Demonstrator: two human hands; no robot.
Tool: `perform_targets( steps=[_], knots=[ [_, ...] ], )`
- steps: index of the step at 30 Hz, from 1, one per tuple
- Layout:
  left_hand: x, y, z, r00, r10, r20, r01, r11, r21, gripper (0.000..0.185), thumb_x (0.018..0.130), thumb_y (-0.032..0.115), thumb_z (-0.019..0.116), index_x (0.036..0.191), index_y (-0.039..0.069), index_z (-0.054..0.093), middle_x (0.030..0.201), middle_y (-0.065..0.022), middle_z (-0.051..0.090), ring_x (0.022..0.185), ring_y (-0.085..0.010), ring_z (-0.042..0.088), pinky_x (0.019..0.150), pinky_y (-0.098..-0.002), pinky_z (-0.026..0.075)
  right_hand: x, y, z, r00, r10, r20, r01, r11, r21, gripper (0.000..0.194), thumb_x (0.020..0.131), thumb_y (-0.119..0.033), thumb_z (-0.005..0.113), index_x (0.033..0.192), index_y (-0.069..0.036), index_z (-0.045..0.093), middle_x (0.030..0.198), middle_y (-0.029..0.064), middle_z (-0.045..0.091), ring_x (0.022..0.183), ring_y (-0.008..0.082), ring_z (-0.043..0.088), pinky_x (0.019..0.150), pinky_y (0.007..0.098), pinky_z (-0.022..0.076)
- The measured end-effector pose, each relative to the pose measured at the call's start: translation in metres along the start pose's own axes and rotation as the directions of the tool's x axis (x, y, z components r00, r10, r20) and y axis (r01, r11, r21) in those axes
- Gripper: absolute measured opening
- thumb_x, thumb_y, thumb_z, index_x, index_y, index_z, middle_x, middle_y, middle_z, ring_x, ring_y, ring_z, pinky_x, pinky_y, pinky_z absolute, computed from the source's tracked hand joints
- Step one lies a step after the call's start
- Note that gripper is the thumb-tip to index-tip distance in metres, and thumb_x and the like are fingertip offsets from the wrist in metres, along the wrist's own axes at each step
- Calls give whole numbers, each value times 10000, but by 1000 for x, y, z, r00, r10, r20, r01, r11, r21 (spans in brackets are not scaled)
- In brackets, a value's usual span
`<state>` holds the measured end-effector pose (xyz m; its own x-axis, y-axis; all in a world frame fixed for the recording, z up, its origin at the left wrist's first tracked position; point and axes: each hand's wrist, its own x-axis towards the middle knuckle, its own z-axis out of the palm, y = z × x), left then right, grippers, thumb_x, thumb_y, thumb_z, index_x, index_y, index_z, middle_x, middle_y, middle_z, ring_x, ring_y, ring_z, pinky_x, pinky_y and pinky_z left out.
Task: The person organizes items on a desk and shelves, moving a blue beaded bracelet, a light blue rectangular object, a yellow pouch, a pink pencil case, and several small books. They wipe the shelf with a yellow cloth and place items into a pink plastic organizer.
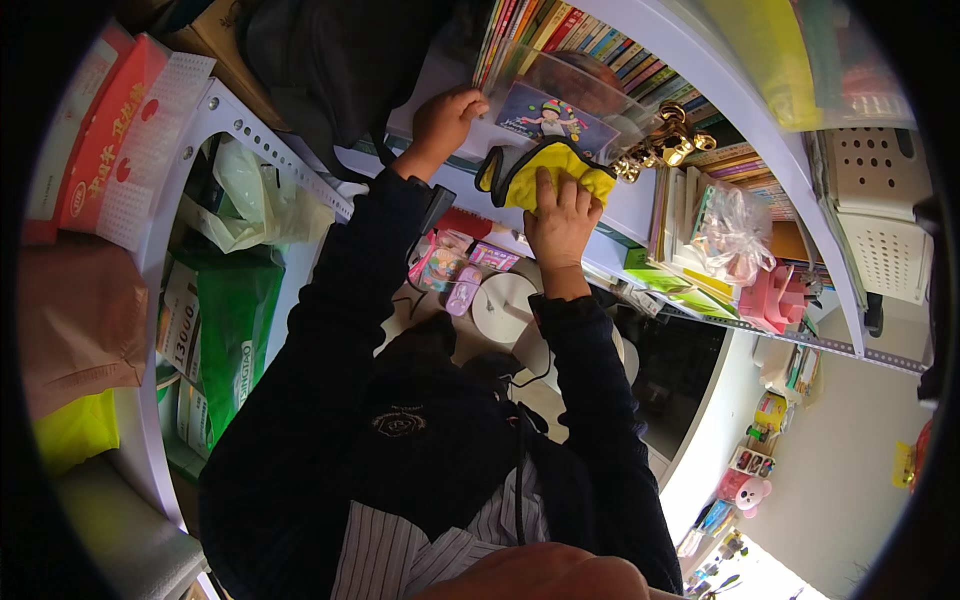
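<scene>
My right hand (pixel 562 225) presses its fingers onto a yellow cloth with dark edging and a grey side (pixel 551 169), bunched on the white shelf. Just beyond the cloth stands a clear plastic panel (pixel 600 86) with a dark picture card (pixel 551 116) showing a cartoon figure. At the panel's left edge, my left hand (pixel 446 124) has its fingers curled; whether they grip the panel is not plain. A shiny gold-coloured ornament (pixel 671 139) stands to the right of the card, close to the cloth.
Rows of books (pixel 615 49) line the shelf behind the panel. A black bag (pixel 330 67) hangs at the left. Right of the ornament are a clear plastic bag (pixel 731 232) and a pink holder (pixel 772 296). Below my hands sit a lilac case (pixel 463 291) and a round white object (pixel 502 307).
</scene>
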<state>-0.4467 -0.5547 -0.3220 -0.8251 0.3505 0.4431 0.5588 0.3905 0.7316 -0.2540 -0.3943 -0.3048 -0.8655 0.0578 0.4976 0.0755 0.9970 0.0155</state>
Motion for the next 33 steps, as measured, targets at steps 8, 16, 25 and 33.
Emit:
perform_targets(
  steps=[8,16,25,33],
  knots=[
    [-1,-8,-4,997,74,19,-73,996,-51,96,907,156,634,931,78,684,889,-90,689,802,-299,654,699,-370,506,-33,41,-5,996,68,-54,-72,993,-90,610,690,-235,744,1283,-216,603,1176,65,593,1059,284,549,965,507,373],
    [-5,-5,-13,992,96,79,-86,989,-117,104,894,157,665,922,58,682,867,-87,678,793,-294,654,709,-346,508,-51,85,-19,988,145,-53,-152,973,-175,581,690,-215,719,1260,-199,610,1127,72,604,987,300,549,914,461,380],
    [-7,-6,-7,991,130,-5,-130,988,-77,139,882,206,698,902,68,697,863,-79,685,780,-292,655,683,-352,506,-49,78,-14,982,162,-93,-178,964,-199,575,684,-198,703,1251,-202,611,1082,72,592,988,303,546,889,466,377],
    [-5,-6,-2,991,120,-59,-122,992,-34,153,870,229,714,894,78,721,856,-77,694,774,-302,661,672,-364,511,-48,74,-16,979,191,-71,-201,960,-197,552,690,-192,695,1237,-196,617,1085,75,590,983,308,541,874,468,376]
  ],
)
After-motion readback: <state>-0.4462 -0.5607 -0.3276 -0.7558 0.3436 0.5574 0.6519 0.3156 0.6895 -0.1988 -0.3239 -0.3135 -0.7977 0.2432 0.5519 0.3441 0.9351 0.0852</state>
